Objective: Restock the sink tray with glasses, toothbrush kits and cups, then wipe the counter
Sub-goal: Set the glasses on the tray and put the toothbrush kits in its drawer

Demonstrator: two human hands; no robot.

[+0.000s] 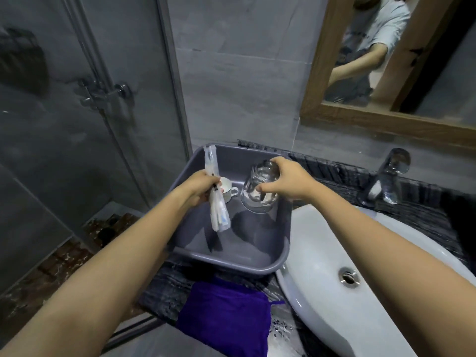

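A grey plastic tray (268, 243) sits on the dark marble counter, left of the sink. My left hand (199, 188) is closed around a bundle of wrapped toothbrush kits (217, 202), which hang upright over the tray's left side. My right hand (286, 180) grips a clear glass (257, 189) by its base and holds it tilted, mouth downward, above the middle of the tray. A small white cup (228, 190) with a handle stands inside the tray, between my two hands.
A purple cloth (224, 315) lies on the counter in front of the tray. The white sink basin (334, 266) is on the right, with a chrome tap (386, 176) behind it. A wood-framed mirror (360, 117) hangs above. A glass shower screen is on the left.
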